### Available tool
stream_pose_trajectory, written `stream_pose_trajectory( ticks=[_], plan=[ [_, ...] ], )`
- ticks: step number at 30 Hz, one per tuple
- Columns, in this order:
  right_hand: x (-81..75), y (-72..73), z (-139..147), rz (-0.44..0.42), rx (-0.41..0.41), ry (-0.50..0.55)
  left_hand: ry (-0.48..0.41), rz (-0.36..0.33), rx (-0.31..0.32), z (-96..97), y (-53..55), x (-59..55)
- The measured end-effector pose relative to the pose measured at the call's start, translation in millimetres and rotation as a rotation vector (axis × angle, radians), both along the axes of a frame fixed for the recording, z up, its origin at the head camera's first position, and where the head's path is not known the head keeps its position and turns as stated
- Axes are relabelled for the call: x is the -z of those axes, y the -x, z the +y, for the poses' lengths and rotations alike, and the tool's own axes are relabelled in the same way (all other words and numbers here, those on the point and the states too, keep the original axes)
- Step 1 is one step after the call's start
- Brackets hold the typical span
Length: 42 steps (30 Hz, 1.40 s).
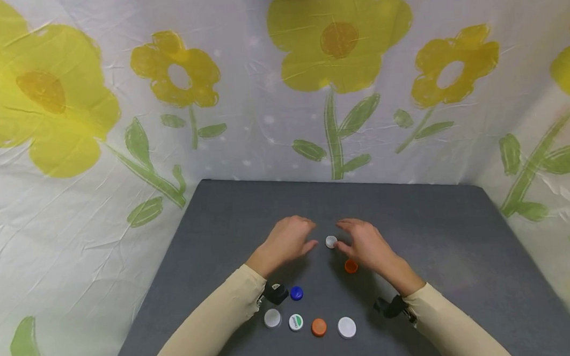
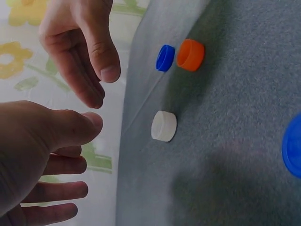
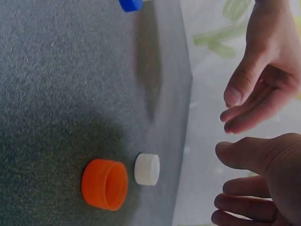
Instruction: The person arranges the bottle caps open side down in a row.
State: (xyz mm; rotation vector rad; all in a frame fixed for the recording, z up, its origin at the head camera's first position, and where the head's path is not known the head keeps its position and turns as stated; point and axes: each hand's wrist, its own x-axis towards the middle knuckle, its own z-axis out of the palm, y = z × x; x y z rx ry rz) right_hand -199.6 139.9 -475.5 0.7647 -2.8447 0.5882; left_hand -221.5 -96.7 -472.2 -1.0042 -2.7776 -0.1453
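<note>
My left hand (image 1: 288,239) hovers above the dark table with its fingers loosely bent and nothing in them. Facing it, my right hand (image 1: 363,244) is also raised, fingers relaxed, holding nothing. Between and below them lies a small white bottle cap (image 1: 331,242), seen whole in the left wrist view (image 2: 164,126). An orange cap (image 1: 351,266) with its hollow side showing sits under the right hand. Beside the orange cap in the left wrist view is a blue cap (image 2: 165,58), which the head view does not show. Another blue cap (image 1: 296,293) lies near the left wrist.
Nearer the body runs a row of caps: a pale one (image 1: 272,318), a white-and-green one (image 1: 296,322), an orange one (image 1: 319,327) and a larger white one (image 1: 347,328). A flower-printed curtain (image 1: 242,94) hangs behind the grey table (image 1: 438,234).
</note>
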Motion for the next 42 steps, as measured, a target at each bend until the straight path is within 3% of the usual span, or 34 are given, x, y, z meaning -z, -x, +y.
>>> stream_pose_trajectory(
  ticks=[7, 16, 25, 33, 42],
  plan=[
    [8.3, 9.6, 2.3, 0.021, 0.002, -0.015, 0.011, -0.086, -0.037, 17.2, 10.7, 10.4],
    [26.3, 20.7, 3.9, 0.007, -0.005, -0.029, 0.007, -0.126, -0.058, 30.6, 20.9, 37.2],
    [37.6, 25.0, 3.9, -0.025, -0.005, -0.019, 0.022, -0.164, -0.079, 38.7, 25.1, 48.9],
    [50.1, 27.8, 0.5, -0.018, -0.011, -0.03, 0.004, -0.145, -0.076, 43.6, 30.3, 62.4],
    [58.0, 28.3, -0.6, -0.001, 0.0, -0.035, -0.017, -0.127, -0.068, 45.7, 30.2, 67.8]
  ],
)
